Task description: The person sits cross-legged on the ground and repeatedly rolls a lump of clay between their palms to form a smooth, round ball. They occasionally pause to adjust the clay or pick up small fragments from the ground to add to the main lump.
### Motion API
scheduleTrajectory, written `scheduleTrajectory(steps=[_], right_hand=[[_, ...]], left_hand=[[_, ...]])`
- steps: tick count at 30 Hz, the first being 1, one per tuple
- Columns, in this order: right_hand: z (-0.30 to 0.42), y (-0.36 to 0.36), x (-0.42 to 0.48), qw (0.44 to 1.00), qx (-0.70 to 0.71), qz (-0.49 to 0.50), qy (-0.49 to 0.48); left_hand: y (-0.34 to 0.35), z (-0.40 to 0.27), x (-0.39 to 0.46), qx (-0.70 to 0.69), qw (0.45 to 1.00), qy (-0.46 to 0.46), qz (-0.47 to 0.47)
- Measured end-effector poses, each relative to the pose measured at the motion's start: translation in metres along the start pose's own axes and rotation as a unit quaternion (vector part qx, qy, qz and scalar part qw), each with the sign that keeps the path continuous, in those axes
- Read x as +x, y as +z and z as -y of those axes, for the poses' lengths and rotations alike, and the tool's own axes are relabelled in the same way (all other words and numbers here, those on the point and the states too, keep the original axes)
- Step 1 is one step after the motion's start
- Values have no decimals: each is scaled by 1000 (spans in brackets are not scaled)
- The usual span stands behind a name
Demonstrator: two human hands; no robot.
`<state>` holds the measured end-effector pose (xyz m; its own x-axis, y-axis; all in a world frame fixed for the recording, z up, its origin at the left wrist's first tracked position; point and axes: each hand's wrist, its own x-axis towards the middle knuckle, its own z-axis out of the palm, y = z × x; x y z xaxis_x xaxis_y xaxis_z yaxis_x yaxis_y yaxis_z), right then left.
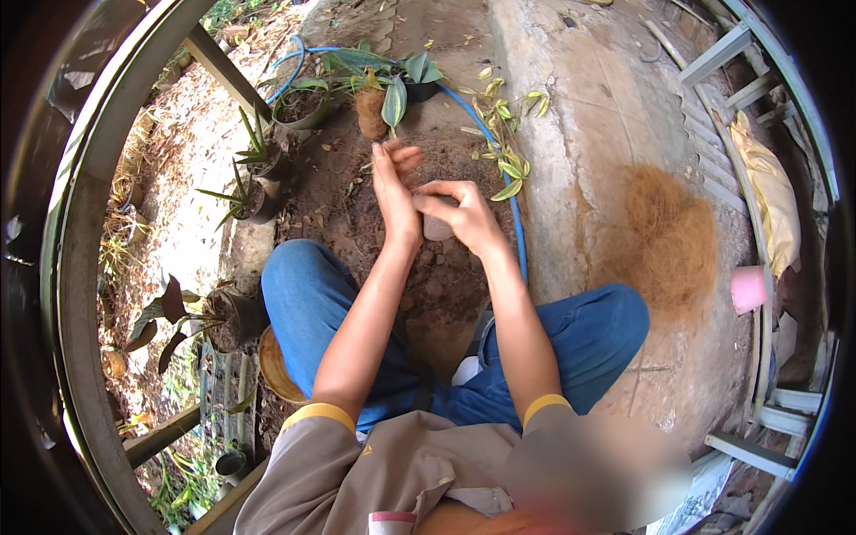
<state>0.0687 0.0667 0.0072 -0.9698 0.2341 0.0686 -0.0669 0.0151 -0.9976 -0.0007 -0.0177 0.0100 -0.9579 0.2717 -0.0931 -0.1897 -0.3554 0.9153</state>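
My left hand (399,194) is raised over the soil with its palm turned to the right and its fingers extended. Against the base of its palm rest the bent fingers of my right hand (455,210). A small pale, rounded object (438,228) shows below the right fingers; whether they hold it is unclear. Beneath both hands lies a heap of dark, crumbly soil (435,274). Just beyond the fingertips stands a ball wrapped in brown fibre (370,114), beside a broad variegated leaf (394,101).
Potted plants (301,107) line the far left, and a dark-leaved one (231,319) stands by the left knee. A blue hose (518,227) curves past cut leafy stems (511,167). Loose brown fibre (669,241) and a pink pot (749,289) are at the right.
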Motion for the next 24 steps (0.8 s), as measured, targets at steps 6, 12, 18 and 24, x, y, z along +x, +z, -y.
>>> scheduleTrajectory(steps=[6,12,18,24], right_hand=[[2,18,1,976,50,-199,76],[-3,2,9,993,49,-75,-73],[3,1,5,923,-251,-217,-196],[-2,3,8,951,7,-245,-188]], left_hand=[[-13,16,10,-136,980,-145,-2],[-4,10,-4,-217,931,-240,170],[3,16,-16,-78,979,-134,129],[-1,-3,-6,-196,954,-215,76]])
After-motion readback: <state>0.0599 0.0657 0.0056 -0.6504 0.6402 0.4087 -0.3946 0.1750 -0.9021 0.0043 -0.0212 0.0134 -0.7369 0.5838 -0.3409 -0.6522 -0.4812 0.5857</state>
